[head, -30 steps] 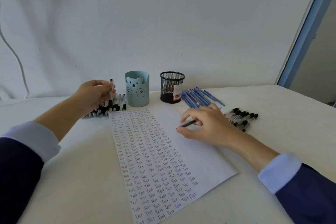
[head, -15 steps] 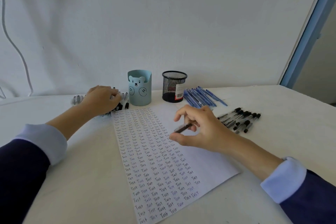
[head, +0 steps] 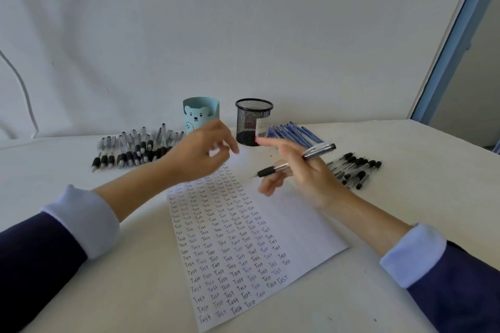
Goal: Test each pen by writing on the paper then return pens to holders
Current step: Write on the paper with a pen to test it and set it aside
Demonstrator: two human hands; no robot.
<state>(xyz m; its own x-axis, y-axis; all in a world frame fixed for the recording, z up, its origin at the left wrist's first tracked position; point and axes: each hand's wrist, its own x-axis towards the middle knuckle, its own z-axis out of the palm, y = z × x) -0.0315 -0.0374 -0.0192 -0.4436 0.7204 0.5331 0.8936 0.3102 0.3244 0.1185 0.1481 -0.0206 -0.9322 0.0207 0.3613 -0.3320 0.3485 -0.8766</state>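
Observation:
A sheet of paper (head: 292,224) covered in rows of the word "Test" lies in the middle of the table. My right hand (head: 305,173) hovers over its top right and holds a clear pen with a black grip (head: 297,161), tip pointing left. My left hand (head: 197,151) hangs above the paper's top left with loosely curled fingers and nothing in it. Behind stand a blue bear holder (head: 200,113) and a black mesh holder (head: 253,121).
A pile of clear black-grip pens (head: 132,149) lies at the back left. Several blue pens (head: 295,132) lie right of the mesh holder, and several black-capped pens (head: 354,169) lie further right. A white wall runs behind the table (head: 81,292).
My left hand left the pen pile and moved right, over the paper's top. My right hand lifted off the paper and turned the pen so it lies across the fingers.

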